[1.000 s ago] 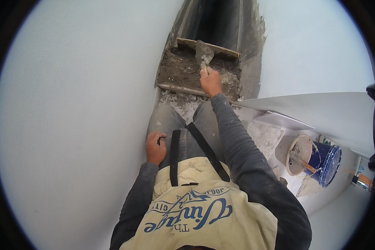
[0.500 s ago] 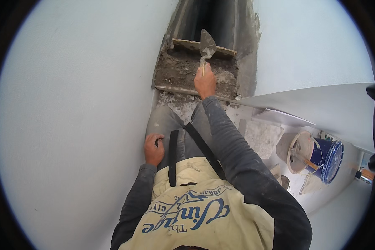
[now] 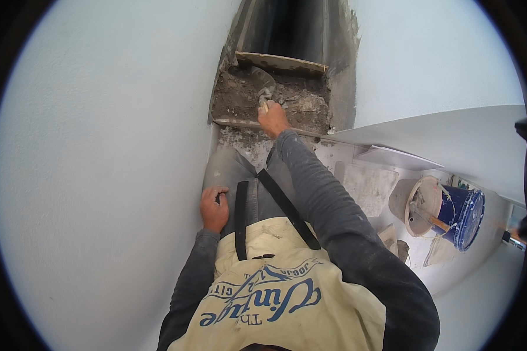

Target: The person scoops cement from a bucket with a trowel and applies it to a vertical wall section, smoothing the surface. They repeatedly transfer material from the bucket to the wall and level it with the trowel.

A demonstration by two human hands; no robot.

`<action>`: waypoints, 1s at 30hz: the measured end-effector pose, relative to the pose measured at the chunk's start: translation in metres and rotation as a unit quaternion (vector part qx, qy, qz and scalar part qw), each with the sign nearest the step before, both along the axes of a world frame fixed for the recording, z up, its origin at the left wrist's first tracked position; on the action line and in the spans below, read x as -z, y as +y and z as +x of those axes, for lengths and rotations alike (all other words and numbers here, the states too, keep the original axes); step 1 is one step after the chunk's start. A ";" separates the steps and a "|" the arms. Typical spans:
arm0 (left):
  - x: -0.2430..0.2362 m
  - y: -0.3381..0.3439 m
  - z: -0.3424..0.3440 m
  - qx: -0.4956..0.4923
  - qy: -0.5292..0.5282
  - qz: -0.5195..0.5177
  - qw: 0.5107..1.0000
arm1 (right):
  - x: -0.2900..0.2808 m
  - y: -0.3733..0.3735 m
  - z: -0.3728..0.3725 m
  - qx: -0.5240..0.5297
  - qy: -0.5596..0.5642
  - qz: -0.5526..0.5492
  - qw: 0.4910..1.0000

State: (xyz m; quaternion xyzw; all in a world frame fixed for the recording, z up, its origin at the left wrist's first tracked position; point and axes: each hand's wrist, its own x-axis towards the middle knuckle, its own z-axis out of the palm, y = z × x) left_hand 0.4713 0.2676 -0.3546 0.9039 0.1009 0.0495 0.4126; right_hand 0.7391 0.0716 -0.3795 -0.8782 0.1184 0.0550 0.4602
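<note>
My right hand (image 3: 273, 119) is closed round the handle of a pointing trowel (image 3: 264, 81). The trowel's grey blade is low over a bed of rough brown-grey mortar (image 3: 231, 100) in the wall opening; whether it touches is hard to tell. Along the bed's far side lies a narrow board (image 3: 281, 62), and a thin strip (image 3: 240, 123) edges its near side. On my left thigh rests my left hand (image 3: 215, 209), its fingers curled in. A dark spot shows between thumb and fingers, and what it is I cannot make out.
White walls (image 3: 117, 146) stand close on the left and right. A dark shaft (image 3: 290, 29) opens beyond the board. To my right are a pale bucket (image 3: 417, 205) with a wooden-handled tool in it, a blue bucket (image 3: 462, 217) and a flat stained sheet (image 3: 370, 188) on the floor.
My right hand has moved left and slightly nearer, bringing the trowel from over the board down to the mortar bed. My left hand has stayed on the thigh.
</note>
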 end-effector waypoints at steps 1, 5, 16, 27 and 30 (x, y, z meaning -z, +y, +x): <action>0.000 0.000 0.001 0.010 0.009 0.008 1.000 | 0.005 0.002 0.002 -0.048 0.042 -0.018 0.998; 0.000 0.000 -0.002 -0.008 0.015 -0.001 1.000 | 0.009 0.005 0.000 -0.012 0.002 -0.023 1.000; 0.004 -0.001 0.003 0.005 -0.005 -0.005 1.000 | -0.011 0.010 -0.002 -0.063 0.082 0.027 0.994; 0.002 -0.001 0.002 -0.005 -0.001 0.001 1.000 | -0.019 0.009 0.006 -0.097 0.117 -0.012 0.988; 0.002 -0.001 0.003 -0.004 0.011 0.009 1.000 | -0.025 0.007 0.007 0.045 0.092 0.128 0.986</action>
